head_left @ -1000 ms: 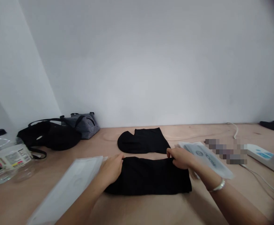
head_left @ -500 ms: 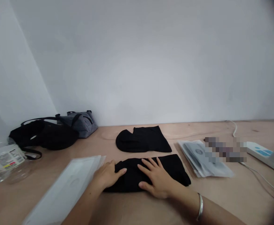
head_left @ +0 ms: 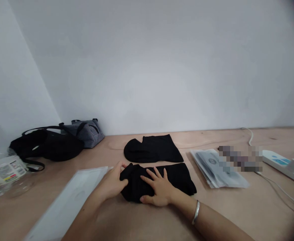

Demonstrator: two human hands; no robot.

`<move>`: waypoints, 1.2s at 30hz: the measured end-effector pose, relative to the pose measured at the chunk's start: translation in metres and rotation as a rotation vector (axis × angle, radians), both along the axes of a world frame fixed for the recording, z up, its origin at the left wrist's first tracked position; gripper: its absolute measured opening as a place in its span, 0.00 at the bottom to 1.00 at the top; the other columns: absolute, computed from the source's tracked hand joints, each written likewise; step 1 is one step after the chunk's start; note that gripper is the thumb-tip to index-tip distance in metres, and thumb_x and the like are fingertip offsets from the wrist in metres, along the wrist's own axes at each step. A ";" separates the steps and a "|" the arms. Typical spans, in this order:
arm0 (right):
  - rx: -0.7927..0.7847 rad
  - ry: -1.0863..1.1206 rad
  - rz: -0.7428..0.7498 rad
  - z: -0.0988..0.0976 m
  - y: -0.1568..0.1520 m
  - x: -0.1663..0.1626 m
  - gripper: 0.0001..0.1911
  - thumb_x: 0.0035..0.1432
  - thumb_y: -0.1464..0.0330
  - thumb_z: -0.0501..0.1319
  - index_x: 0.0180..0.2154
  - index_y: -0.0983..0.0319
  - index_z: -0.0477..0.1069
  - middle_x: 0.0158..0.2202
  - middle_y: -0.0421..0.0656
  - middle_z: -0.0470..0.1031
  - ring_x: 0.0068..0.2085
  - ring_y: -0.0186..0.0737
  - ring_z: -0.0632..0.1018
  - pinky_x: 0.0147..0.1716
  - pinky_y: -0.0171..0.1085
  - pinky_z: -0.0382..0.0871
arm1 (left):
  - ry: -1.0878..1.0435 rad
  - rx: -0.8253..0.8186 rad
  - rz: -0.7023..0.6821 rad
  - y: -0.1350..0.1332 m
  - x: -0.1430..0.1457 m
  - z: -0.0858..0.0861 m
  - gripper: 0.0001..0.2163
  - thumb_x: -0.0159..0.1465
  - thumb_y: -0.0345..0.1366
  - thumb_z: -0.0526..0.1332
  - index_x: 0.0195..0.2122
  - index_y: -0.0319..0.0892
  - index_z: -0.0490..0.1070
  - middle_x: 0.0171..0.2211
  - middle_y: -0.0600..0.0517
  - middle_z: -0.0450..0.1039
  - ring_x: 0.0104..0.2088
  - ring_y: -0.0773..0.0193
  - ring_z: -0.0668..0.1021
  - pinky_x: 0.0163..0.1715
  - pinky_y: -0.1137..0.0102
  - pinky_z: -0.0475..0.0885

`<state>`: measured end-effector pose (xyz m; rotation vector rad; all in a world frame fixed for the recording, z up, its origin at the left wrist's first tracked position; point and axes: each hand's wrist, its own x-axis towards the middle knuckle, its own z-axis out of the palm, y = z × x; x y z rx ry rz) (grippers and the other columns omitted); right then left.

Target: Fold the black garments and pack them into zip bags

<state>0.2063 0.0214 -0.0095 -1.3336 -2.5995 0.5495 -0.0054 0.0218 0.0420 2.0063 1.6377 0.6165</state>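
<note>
A black balaclava [head_left: 180, 177] lies folded flat on the wooden table in front of me, its left end bunched and rumpled. My left hand [head_left: 114, 182] is closed round that left end, thumb on the near side and fingers behind the edge. Spread over the middle of the cloth, my right hand [head_left: 160, 190] presses down with its fingers apart. Just behind lies a second black balaclava [head_left: 154, 150], smooth and flat, with its face notch at the upper left. A bracelet circles my right wrist.
Left of my hands lies a frosted plastic bag [head_left: 66, 201]; packed bags [head_left: 216, 170] are at the right. A striped bag [head_left: 93, 132], black bag [head_left: 59, 144] and clear plastic container [head_left: 6, 170] stand left. A white power strip [head_left: 277, 162] with cables lies far right.
My left hand has gone from resting on the balaclava to gripping its left end, which is now bunched and pulled inward. My right hand and the cloth have shifted slightly left.
</note>
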 end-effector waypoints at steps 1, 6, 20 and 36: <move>0.010 0.040 -0.027 0.003 0.000 0.004 0.40 0.48 0.46 0.53 0.59 0.55 0.47 0.62 0.48 0.45 0.60 0.58 0.47 0.53 0.61 0.36 | 0.022 0.064 0.033 -0.001 0.011 0.004 0.19 0.49 0.26 0.53 0.43 0.43 0.60 0.33 0.54 0.71 0.34 0.61 0.75 0.32 0.71 0.67; 0.257 -0.032 -0.527 0.022 0.003 0.042 0.17 0.54 0.65 0.53 0.46 0.61 0.63 0.47 0.51 0.64 0.49 0.49 0.66 0.43 0.45 0.61 | 0.060 0.281 0.043 -0.004 0.074 0.010 0.23 0.50 0.23 0.55 0.47 0.45 0.57 0.40 0.51 0.66 0.39 0.60 0.72 0.37 0.69 0.66; -0.044 0.151 -0.759 -0.003 0.007 0.097 0.45 0.38 0.65 0.65 0.55 0.72 0.46 0.52 0.63 0.57 0.53 0.57 0.64 0.47 0.47 0.60 | 0.219 0.336 -0.459 -0.020 0.083 -0.036 0.29 0.56 0.48 0.58 0.57 0.46 0.54 0.57 0.46 0.55 0.56 0.50 0.57 0.55 0.54 0.52; -0.348 0.657 -0.709 0.014 0.008 0.099 0.35 0.42 0.75 0.58 0.53 0.66 0.48 0.44 0.49 0.70 0.41 0.39 0.75 0.37 0.34 0.70 | 0.348 0.158 0.017 0.001 0.025 -0.062 0.24 0.64 0.42 0.42 0.58 0.34 0.51 0.56 0.40 0.58 0.55 0.52 0.61 0.52 0.59 0.56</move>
